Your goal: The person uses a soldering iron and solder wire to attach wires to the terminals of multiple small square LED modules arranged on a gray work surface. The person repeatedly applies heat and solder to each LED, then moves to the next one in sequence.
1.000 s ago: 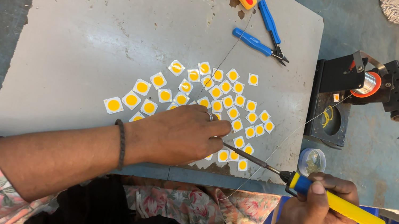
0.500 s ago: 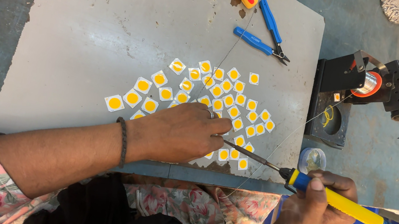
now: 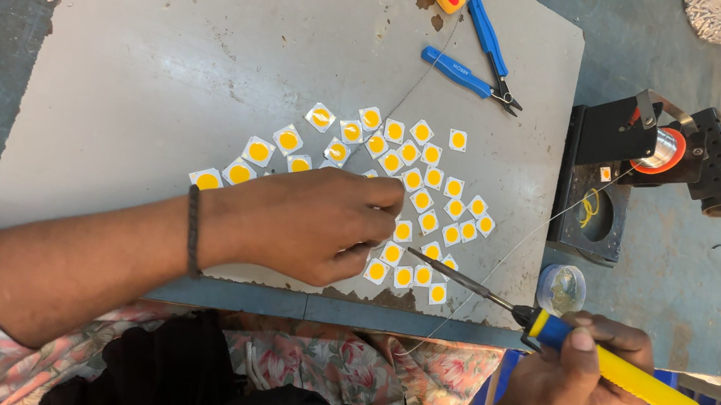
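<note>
Gripping soldering iron in R hand, L hand fingers pressing 1 LED chip; tinning underway, next needs tip on pad.

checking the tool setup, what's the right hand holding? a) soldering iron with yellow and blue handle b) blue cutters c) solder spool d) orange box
a: the right hand grips the soldering iron, tip toward the chips; the cutters lie untouched on the board.
</note>
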